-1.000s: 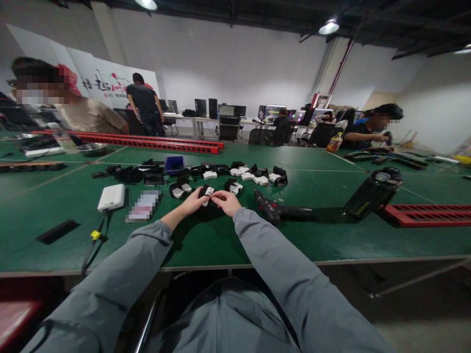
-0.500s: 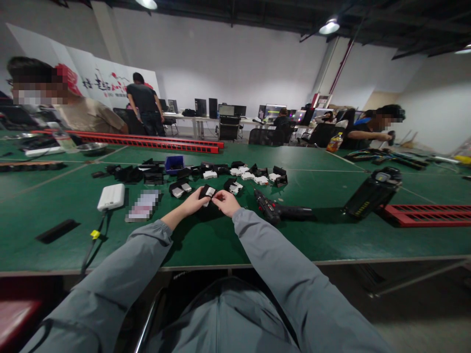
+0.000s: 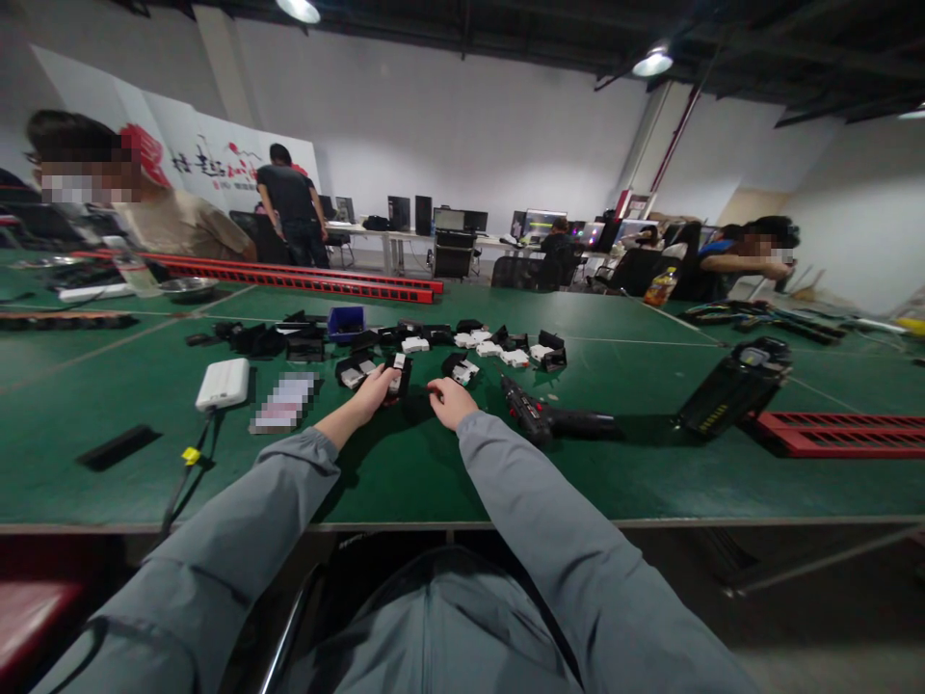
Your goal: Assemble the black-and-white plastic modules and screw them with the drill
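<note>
- White wall (image 3: pixel 448 125): backs the room, behind monitors (image 3: pixel 449 221).
- Green table (image 3: pixel 405 487): spans the foreground.
- Power screwdriver (image 3: pixel 531 413): lies beside the right hand (image 3: pixel 454 403); a sideways sweep could knock it. That hand's fingers curl; whether they grip anything, one cannot tell.
- Left hand (image 3: pixel 368 397): grasps a black-and-white plastic part (image 3: pixel 398 364) near similar pieces (image 3: pixel 351 374); a slack pinch could drop it among them.
</note>
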`<state>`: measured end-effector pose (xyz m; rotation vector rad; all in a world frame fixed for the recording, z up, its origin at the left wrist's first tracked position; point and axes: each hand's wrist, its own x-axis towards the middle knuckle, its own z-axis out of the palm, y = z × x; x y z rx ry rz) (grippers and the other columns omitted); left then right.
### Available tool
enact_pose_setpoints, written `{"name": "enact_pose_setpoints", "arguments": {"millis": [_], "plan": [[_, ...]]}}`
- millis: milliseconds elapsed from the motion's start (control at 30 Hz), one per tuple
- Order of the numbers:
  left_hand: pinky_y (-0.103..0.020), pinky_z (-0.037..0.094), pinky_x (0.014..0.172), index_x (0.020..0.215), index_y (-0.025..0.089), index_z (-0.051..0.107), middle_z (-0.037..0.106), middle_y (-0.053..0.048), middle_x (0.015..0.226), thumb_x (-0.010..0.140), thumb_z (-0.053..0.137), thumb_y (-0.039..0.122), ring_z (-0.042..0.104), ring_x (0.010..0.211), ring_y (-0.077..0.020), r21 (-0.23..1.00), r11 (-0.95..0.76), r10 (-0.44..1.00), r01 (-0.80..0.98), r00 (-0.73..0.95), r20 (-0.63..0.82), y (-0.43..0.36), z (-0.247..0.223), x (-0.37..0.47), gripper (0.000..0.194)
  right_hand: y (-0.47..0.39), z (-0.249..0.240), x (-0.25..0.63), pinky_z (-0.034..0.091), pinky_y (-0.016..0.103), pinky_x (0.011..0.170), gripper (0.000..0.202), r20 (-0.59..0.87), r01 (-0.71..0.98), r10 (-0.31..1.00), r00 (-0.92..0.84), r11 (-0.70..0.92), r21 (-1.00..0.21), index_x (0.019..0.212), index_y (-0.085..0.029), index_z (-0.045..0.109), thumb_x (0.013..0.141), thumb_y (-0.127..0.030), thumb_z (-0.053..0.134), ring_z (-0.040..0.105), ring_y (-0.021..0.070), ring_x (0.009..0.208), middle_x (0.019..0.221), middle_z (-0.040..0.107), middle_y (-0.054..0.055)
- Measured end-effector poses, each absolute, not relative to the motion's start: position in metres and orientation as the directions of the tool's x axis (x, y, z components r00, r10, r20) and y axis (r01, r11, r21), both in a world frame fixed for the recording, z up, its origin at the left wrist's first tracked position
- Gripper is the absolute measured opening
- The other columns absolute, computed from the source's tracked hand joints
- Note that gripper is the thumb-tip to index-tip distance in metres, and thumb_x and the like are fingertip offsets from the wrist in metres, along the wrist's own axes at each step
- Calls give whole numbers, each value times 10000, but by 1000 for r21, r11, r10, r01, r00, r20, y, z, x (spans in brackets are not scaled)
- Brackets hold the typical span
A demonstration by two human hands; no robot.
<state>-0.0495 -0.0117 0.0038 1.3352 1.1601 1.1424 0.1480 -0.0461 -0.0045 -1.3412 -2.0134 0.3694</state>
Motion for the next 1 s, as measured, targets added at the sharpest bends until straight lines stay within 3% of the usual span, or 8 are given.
{"name": "enact_pose_setpoints", "arguments": {"millis": [167,300,433,533,667,767,833,1000], "plan": [[-208,309,370,939,166,555,587,-2,657,759,522,460,536,429,-121,999,52,998,3,38,-52,-3,2,-52,347,-44,-4,138,460,313,834,215,348,785,901,-260,407,-467,1022,-227,700,839,-302,613,600,209,917,1007,609,77],[-197,300,368,997,196,522,573,17,658,744,560,433,552,441,-120,999,32,999,-5,37,-32,-4,1,-53,349,-42,-5,134,462,310,788,142,350,788,898,-268,413,-456,888,-232,728,837,-249,596,606,208,886,946,619,68],[-191,305,369,1006,211,520,559,23,660,760,558,424,549,457,-119,999,0,998,38,60,-3,-7,1,-52,327,-41,-6,143,473,313,759,114,379,757,894,-240,417,-504,826,-208,719,797,-192,610,608,196,813,900,639,59],[-195,315,373,1062,203,535,563,14,689,780,538,444,545,471,-118,996,-24,998,89,67,18,-10,3,-51,371,-42,-3,148,491,288,733,145,408,716,891,-198,416,-561,886,-193,698,839,-228,565,601,166,765,866,651,39],[-217,410,448,1212,187,519,632,-42,902,780,559,429,580,581,-124,964,-132,987,229,120,107,-15,6,-50,497,-46,5,146,510,264,717,224,512,552,844,-159,506,-663,972,-195,674,902,-302,490,594,135,770,948,625,33],[-236,465,530,1270,178,503,647,-67,1021,761,598,405,601,674,-140,920,-228,960,319,234,156,-20,7,-49,566,-53,11,142,496,300,859,174,641,412,761,-105,620,-668,926,-221,702,856,-327,584,576,167,996,1103,539,54],[-246,477,553,1296,176,487,651,-66,1031,755,610,407,600,680,-143,897,-270,938,349,305,164,-22,8,-49,601,-56,13,139,420,341,1006,141,684,401,725,-79,652,-644,896,-238,720,838,-322,622,503,190,1159,1179,483,59],[-293,513,627,1295,159,487,645,-83,1081,745,622,453,626,745,-177,868,-333,907,368,378,188,-22,6,-50,638,-56,10,137,336,363,1094,125,645,376,758,-98,629,-680,900,-256,730,842,-315,636,449,192,1230,1221,458,60]]}}
